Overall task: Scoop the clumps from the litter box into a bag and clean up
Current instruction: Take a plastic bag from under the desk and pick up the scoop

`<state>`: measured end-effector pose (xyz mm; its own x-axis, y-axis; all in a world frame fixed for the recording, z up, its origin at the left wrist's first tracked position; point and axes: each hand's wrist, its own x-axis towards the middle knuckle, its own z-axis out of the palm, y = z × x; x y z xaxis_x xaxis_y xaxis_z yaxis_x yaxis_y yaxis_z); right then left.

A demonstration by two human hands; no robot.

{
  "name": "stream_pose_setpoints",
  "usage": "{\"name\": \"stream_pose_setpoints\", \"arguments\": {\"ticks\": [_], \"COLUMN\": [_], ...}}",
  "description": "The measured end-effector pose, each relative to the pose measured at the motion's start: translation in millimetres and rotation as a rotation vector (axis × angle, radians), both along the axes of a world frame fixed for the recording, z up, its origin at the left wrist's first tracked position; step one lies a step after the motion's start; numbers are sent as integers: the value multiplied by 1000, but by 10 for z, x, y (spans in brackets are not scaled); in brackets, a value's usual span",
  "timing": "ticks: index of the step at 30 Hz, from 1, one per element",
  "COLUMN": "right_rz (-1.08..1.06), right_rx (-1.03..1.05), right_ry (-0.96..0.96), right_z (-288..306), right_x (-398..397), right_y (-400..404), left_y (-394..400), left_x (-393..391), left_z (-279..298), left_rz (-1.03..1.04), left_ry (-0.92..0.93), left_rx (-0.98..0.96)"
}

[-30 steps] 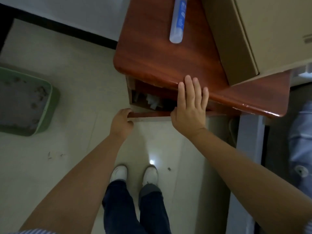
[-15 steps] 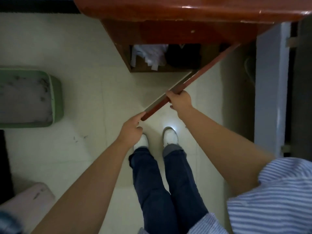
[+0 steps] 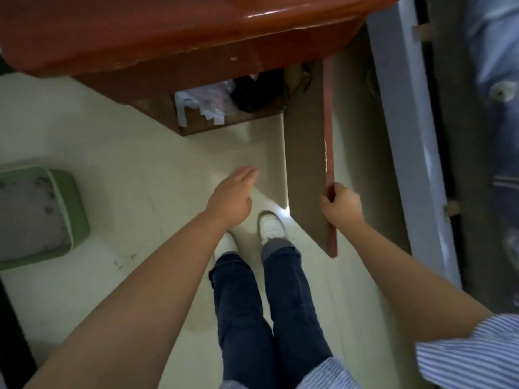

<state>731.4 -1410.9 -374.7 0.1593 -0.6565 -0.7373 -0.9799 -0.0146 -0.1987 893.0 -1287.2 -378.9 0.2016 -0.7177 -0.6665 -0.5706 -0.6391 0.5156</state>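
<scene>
Since half a second ago the cabinet door (image 3: pixel 306 175) is standing much wider: it was lying across in front of the opening, and now it is pointing toward the person, with its edge almost straight. The left hand (image 3: pixel 231 196) is no longer on the door; it is hanging free over the floor (image 3: pixel 140 169) with straight, relaxed fingers, holding nothing. The right hand (image 3: pixel 341 204) is gripping the red edge of the door, its fingers curled round it.

The litter box (image 3: pixel 73 217) is sitting on the floor at the far left of the view, well apart from both hands. Grey litter with some dark clumps is showing inside it. No scoop is in view. Inside the cabinet (image 3: pixel 224 108), under the red-brown top, some white and pink plastic and a dark thing are lying; these are probably bags, but I cannot tell for sure.

Some things could go wrong from here. The door is standing just beside the person's right leg, so it could hit the knee or the shoes (image 3: pixel 271 227) if the hand is pulling further. The loose things in the cabinet are lying near its front edge, so a careless pull on one could be dragging the others out to the floor. Also, the cabinet is dark inside, so the left hand could be taking the wrong item.
</scene>
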Motion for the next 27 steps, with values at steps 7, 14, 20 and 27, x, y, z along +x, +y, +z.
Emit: {"name": "stream_pose_setpoints", "arguments": {"ticks": [7,14,20,27], "right_rz": [221,259,321,672], "right_rx": [-136,-158,-256,-628], "right_ry": [116,61,-4,-255], "right_z": [124,35,-23,-449], "right_x": [-697,-832,-753,190], "right_y": [-674,-709,-583,-262], "left_y": [-1620,-1915,-1531,-718], "left_x": [-654,-868,-696,18], "left_z": [58,-76,-135,-469], "left_rz": [-487,-644,-498,-211], "left_ry": [-380,-493,-512,-559], "left_rx": [-231,-104,-170,1]}}
